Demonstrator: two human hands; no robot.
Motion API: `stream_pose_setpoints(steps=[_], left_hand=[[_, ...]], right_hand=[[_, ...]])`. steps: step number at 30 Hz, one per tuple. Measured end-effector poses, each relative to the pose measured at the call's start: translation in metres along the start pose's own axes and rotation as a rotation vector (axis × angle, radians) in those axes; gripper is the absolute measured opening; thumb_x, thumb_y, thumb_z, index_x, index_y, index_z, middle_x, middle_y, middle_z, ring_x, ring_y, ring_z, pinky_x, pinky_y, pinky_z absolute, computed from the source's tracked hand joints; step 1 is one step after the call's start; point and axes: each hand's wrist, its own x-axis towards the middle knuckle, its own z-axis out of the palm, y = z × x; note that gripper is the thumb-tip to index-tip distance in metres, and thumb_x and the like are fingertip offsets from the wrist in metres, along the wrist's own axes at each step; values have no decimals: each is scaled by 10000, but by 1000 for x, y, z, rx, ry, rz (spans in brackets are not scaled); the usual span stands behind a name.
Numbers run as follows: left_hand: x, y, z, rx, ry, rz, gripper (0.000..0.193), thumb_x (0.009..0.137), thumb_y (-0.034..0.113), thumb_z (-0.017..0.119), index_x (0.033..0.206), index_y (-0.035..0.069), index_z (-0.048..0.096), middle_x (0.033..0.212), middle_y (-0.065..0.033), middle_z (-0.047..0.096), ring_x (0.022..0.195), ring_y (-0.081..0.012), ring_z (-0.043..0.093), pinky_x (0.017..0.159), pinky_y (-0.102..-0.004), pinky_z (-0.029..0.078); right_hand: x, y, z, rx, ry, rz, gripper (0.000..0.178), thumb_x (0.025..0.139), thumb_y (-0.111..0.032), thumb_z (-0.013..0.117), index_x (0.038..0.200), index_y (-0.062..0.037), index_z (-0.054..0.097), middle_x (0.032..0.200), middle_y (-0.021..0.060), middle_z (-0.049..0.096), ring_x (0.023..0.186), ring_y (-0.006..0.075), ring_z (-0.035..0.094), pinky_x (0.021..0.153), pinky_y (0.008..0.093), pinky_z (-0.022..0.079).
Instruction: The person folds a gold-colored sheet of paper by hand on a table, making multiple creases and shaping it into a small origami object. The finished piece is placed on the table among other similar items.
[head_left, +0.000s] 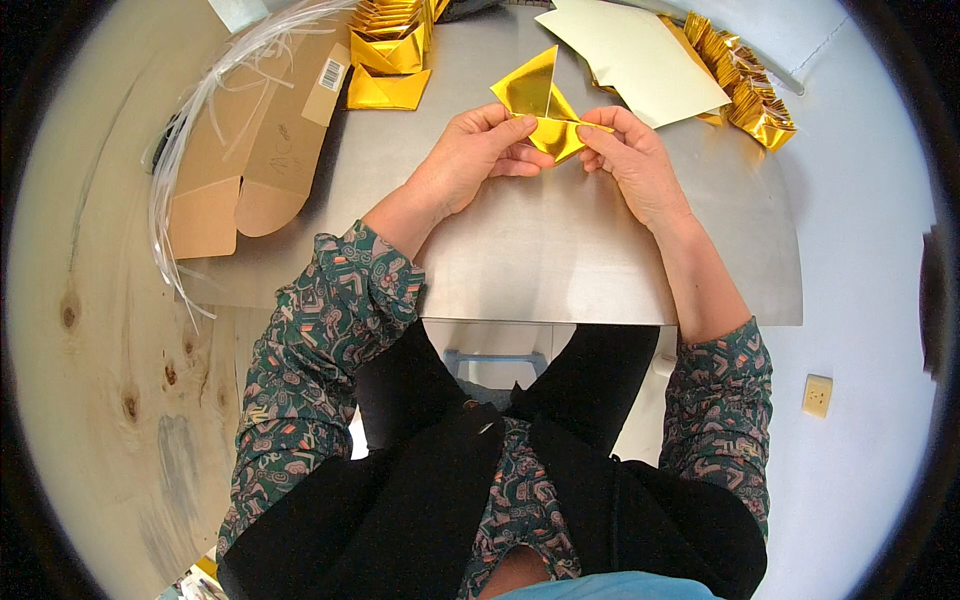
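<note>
A sheet of shiny gold foil paper (556,136), partly folded, is held up between my two hands above the metal table. One pointed flap of it stands upward at the far side. My left hand (477,150) pinches its left edge, thumb on top and fingers beneath. On the opposite edge, my right hand (632,158) grips with thumb and fingers closed. The fingertips under the paper are partly hidden.
Folded gold paper pieces (388,62) stand in a row at the far left. A cardboard box (280,150) with white plastic strips (180,150) lies left. Pale sheets (640,60) and another row of gold pieces (750,90) lie far right on the metal table (540,260).
</note>
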Motion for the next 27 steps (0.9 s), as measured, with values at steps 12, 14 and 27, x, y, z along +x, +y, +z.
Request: stream_pose_setpoints(steps=[12, 14, 27], left_hand=[[0, 0, -1, 29, -16, -4, 245, 1035, 209, 610, 1148, -6, 643, 983, -113, 732, 822, -145, 748, 713, -214, 620], [1, 0, -1, 32, -25, -6, 248, 1034, 201, 610, 1163, -9, 635, 990, -116, 730, 821, -147, 749, 715, -215, 623], [-1, 4, 3, -33, -14, -20, 249, 1022, 151, 619, 1223, 3, 605, 1058, -122, 722, 864, -178, 755, 733, -241, 634]], right_hand=[[0, 0, -1, -20, -6, -8, 198, 960, -177, 714, 1086, -37, 652, 859, 0, 648, 742, 61, 572, 683, 210, 477], [0, 0, -1, -23, -7, -9, 190, 958, -174, 716, 1075, -39, 651, 848, -3, 645, 724, 60, 558, 671, 207, 469], [2, 0, -2, -30, 12, 3, 207, 964, -192, 712, 1083, -33, 652, 852, 5, 643, 727, 72, 560, 669, 210, 471]])
